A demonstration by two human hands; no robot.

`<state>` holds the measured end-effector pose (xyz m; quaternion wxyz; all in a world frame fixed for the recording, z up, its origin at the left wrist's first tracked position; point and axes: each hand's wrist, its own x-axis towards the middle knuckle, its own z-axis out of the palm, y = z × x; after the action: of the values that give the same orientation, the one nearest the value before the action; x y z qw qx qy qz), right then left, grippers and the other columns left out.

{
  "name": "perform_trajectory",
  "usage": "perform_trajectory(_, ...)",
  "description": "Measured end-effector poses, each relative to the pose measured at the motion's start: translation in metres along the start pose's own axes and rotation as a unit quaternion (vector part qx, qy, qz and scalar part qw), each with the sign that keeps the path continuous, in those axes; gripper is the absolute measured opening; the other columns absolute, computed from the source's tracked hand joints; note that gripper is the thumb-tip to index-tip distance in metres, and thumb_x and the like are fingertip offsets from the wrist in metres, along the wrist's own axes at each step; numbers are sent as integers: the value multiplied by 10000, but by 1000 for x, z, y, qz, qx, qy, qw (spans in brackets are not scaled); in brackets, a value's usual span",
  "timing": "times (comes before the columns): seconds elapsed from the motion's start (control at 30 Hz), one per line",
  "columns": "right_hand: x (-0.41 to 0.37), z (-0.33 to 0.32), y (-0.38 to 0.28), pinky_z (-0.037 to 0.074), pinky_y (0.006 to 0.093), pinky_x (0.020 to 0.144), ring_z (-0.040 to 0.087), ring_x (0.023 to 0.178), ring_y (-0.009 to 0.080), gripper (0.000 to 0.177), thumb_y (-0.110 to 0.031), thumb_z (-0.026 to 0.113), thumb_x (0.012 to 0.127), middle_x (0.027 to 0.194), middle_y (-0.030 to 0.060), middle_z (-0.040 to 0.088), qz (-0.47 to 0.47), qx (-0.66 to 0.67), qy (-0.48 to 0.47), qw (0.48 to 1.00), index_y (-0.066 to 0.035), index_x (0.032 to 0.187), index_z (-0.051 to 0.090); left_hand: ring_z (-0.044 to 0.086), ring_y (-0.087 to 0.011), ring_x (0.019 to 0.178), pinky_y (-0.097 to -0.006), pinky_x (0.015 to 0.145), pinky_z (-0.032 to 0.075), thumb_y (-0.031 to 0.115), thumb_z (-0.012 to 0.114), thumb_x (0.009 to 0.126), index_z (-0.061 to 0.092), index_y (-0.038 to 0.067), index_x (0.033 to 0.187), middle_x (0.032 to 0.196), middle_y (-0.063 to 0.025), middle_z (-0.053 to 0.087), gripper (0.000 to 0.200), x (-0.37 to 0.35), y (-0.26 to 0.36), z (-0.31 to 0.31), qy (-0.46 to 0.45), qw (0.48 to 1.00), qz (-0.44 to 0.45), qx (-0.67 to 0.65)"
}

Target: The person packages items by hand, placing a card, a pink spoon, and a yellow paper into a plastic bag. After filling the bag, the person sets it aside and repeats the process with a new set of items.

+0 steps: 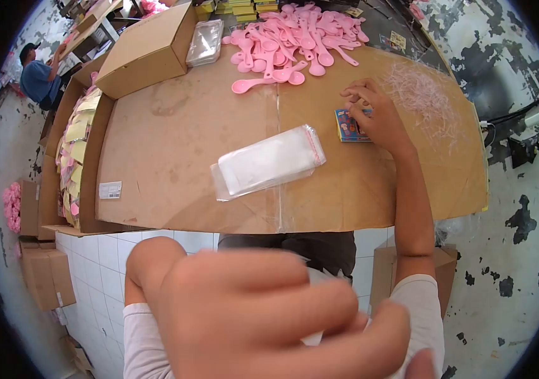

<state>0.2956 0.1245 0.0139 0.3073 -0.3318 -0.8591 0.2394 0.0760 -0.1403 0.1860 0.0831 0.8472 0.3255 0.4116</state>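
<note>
My left hand (269, 309) is raised very close to the camera, large and blurred. Its fingers are bent and somewhat apart, with no object visible in them. On the right of the cardboard-covered table, my right hand (373, 119) hovers over or rests on a small stack of colourful printed cards (349, 126); contact is hard to judge. The right fingers are loosely curved and apart. Left of that hand lies a pile of clear plastic bags (268, 163) with a red-marked end. Beyond it is a heap of pink plastic spoons (301, 38).
An open carton (86, 151) of packed pink and yellow items borders the left. A closed cardboard box (146, 50) and clear sleeves (205, 43) stand at the back. Shredded plastic strands (424, 98) lie far right. Another person (39, 76) is at upper left.
</note>
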Motion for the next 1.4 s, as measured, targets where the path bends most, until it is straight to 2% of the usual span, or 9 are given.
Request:
perform_trajectory(0.17, -2, -13, 11, 526, 393, 913, 653, 1009, 290, 240, -171, 738, 905, 1114, 130, 652, -53, -96, -40, 993, -16, 1088, 725, 654, -186, 562, -338, 568, 531, 97, 716, 844, 757, 98, 931, 736, -20, 709, 96, -3, -44, 23, -24, 989, -145, -17)
perform_trajectory(0.2, -3, -17, 12, 521, 395, 919, 648, 1018, 295, 243, -188, 753, 899, 1109, 133, 655, -76, -126, -54, 988, -17, 1071, 732, 663, -218, 578, -366, 613, 551, 82, 692, 855, 736, 92, 961, 785, -42, 724, 116, -6, -56, 28, -53, 970, -236, -26)
perform_trajectory(0.33, -7, -23, 13, 513, 394, 904, 638, 1029, 276, 240, -197, 787, 870, 1071, 131, 658, -2, -88, -101, 991, -19, 1025, 747, 700, -240, 830, -365, 746, 551, 166, 764, 871, 704, 76, 1065, 931, -98, 709, 222, -41, -168, 65, -120, 943, -272, 152)
perform_trajectory(0.53, 0, -23, 11, 523, 363, 785, 657, 873, 237, 156, -141, 755, 898, 961, 102, 688, 52, -33, -80, 995, -15, 986, 727, 666, -213, 817, -356, 745, 533, 195, 802, 867, 719, 46, 1032, 883, -80, 683, 237, -52, -218, 71, -155, 923, -350, 41)
perform_trajectory(0.7, 0, -16, 2, 522, 315, 745, 656, 814, 158, 149, -127, 713, 956, 942, 66, 711, 97, 40, -11, 994, -7, 1044, 699, 643, -191, 752, -339, 701, 526, 171, 814, 859, 734, 33, 973, 853, -75, 664, 196, -61, -222, 78, -76, 930, -360, -11)
perform_trajectory(1.0, -12, 46, -36, 517, 277, 783, 648, 871, 117, 110, -68, 669, 988, 996, 36, 680, 43, 332, -94, 938, -9, 1077, 694, 615, -149, 685, -309, 659, 512, 112, 776, 891, 716, 9, 954, 811, -65, 649, 135, -65, -221, 93, -17, 945, -327, -5)
perform_trajectory(1.1, -10, 46, -36, 519, 312, 760, 654, 849, 164, 119, -64, 690, 960, 979, 63, 684, -81, 201, -150, 965, -15, 1069, 700, 592, -120, 667, -299, 642, 502, 95, 751, 914, 700, 3, 955, 805, -48, 642, 113, -63, -220, 90, -24, 922, -385, -41)
perform_trajectory(1.3, -11, 52, -30, 535, 362, 741, 674, 861, 266, 131, -82, 690, 944, 1006, 116, 699, -137, 110, -153, 973, -10, 1054, 701, 602, -100, 810, -300, 710, 508, 89, 676, 981, 641, 1, 1014, 935, -48, 669, 101, -66, -223, 87, 19, 913, -393, -111)
perform_trajectory(1.4, -14, 52, -33, 550, 370, 827, 694, 989, 280, 121, -27, 712, 911, 1128, 127, 739, -78, 123, -173, 974, -9, 1030, 717, 610, -115, 903, -316, 782, 514, 113, 641, 1014, 614, 5, 1045, 1001, -51, 670, 115, -67, -227, 89, 73, 921, -354, -148)
